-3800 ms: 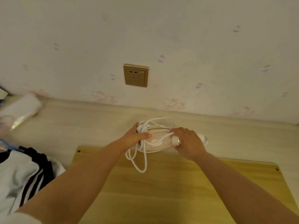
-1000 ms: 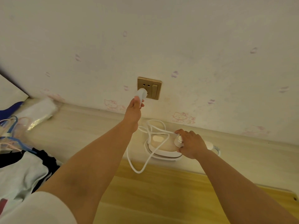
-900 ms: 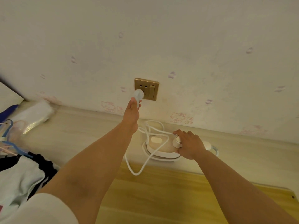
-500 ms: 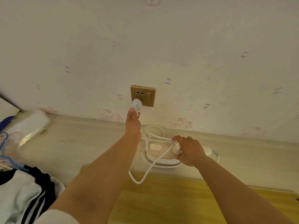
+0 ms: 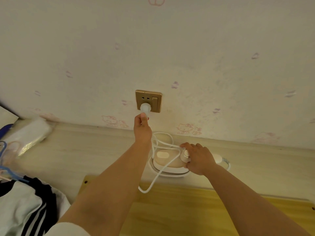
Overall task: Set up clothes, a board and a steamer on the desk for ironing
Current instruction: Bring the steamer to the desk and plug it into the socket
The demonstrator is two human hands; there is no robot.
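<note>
Now | left hand (image 5: 142, 128) pinches plug (image 5: 145, 108), newly seated in socket (image 5: 148, 101) | right hand (image 5: 198, 158) still clasps steamer (image 5: 167, 160)

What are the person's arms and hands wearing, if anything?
Both forearms are bare, and neither the left hand nor the right hand wears a glove. No watch or bracelet shows at the wrists. A white sleeve is pushed up high on the left arm; no sleeve shows on the right arm.
</note>
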